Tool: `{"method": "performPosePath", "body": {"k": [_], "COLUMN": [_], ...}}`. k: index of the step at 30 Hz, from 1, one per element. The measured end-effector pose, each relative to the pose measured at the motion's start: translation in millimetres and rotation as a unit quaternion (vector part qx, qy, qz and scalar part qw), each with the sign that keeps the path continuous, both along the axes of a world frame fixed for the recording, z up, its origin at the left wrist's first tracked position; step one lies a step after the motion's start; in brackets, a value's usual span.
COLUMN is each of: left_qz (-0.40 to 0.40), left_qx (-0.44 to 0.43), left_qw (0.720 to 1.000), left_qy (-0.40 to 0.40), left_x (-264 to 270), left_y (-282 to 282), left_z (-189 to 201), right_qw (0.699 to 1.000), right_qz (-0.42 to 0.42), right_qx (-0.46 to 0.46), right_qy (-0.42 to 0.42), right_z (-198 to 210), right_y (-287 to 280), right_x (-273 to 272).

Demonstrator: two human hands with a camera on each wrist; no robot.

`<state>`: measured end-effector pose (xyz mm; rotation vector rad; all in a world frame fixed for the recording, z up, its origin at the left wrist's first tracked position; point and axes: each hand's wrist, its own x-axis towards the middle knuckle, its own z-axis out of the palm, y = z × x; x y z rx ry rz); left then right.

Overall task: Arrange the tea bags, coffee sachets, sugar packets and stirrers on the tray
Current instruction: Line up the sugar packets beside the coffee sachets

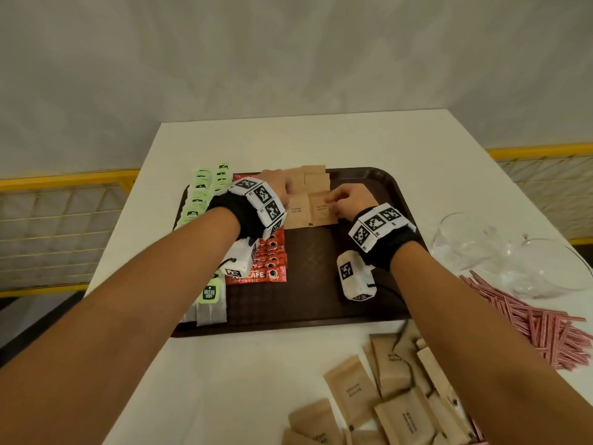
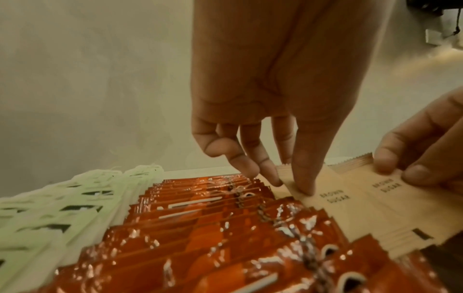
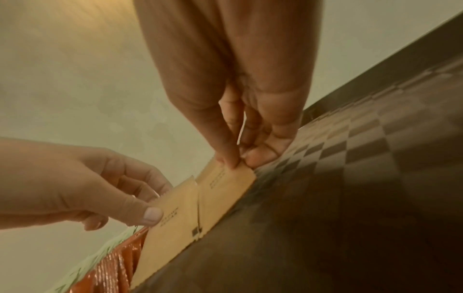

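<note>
White tabletop [image 1: 288, 142] is carrying a dark brown tray [image 1: 382, 187], with a pale wall behind and yellow railings at both sides. On the tray, green-tagged tea bags [image 1: 200, 194] are lying in rows along the left edge, red coffee sachets [image 1: 272, 261] are overlapping in a column just beside them, and brown sugar packets [image 1: 308, 200] are sitting next to the sachets toward the tray's far side. The left hand [image 1: 276, 184] is reaching down with straight fingers, its fingertips [image 2: 304, 188] pressing on the left sugar packet at the border with the coffee sachets. The right hand [image 1: 349, 200] is pinching the far edge of the neighbouring sugar packet [image 3: 225, 190] between thumb and fingers. Off the tray, a loose heap of sugar packets [image 1: 385, 396] is lying on the near right of the table, a pile of red-and-white stirrers [image 1: 529, 319] is spreading beside it, and two clear glass bowls [image 1: 513, 252] are standing further right.
</note>
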<state>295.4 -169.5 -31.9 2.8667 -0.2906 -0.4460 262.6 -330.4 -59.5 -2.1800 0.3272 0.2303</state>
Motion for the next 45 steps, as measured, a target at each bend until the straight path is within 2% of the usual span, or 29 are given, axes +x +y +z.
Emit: {"method": "performPosePath", "body": {"k": [6, 12, 17, 24, 29, 32, 36, 38, 41, 45], "left_qz": [-0.015, -0.083, -0.093, -0.098, -0.058, -0.044, -0.067, -0.101, -0.149, -0.153], "left_qx": [0.026, 0.110, 0.139, 0.146, 0.052, -0.046, -0.148, -0.149, -0.122, -0.082], "left_qw": [0.999, 0.990, 0.986, 0.984, 0.996, 0.997, 0.986, 0.984, 0.978, 0.975], "left_qy": [-0.027, -0.034, -0.027, -0.039, -0.042, -0.050, -0.045, -0.008, 0.080, 0.138], "left_x": [0.0, -8.7, -6.9, -4.4, -14.9, -41.1, -107.4, -145.9, -195.2, -229.6], "left_y": [-4.4, -8.0, -9.4, -9.8, -12.1, -17.5, -14.6, -7.3, 2.5, -0.3], "left_z": [-1.7, -7.3, -11.1, -11.3, 5.3, 27.5, 48.5, 48.2, 34.9, 8.8], "right_qw": [0.999, 1.000, 1.000, 0.999, 0.999, 0.997, 0.991, 0.986, 0.982, 0.976], "right_qz": [-0.032, -0.020, -0.016, 0.006, -0.011, -0.002, 0.090, 0.142, 0.177, 0.214], "right_qx": [-0.013, -0.020, -0.025, -0.037, -0.014, 0.032, 0.072, 0.065, 0.052, -0.040], "right_qy": [0.007, 0.011, 0.008, 0.010, -0.037, -0.073, -0.066, -0.056, -0.038, 0.025], "right_z": [-4.3, -6.5, -6.5, -11.2, 0.8, 26.4, 54.4, 58.4, 56.6, 41.8], "right_y": [-2.6, -2.8, -3.8, -2.9, -2.5, -3.2, -9.6, -17.3, -30.3, -42.1], "right_x": [6.4, 11.9, 14.1, 20.6, 10.5, -14.5, -82.4, -123.6, -176.9, -219.6]}}
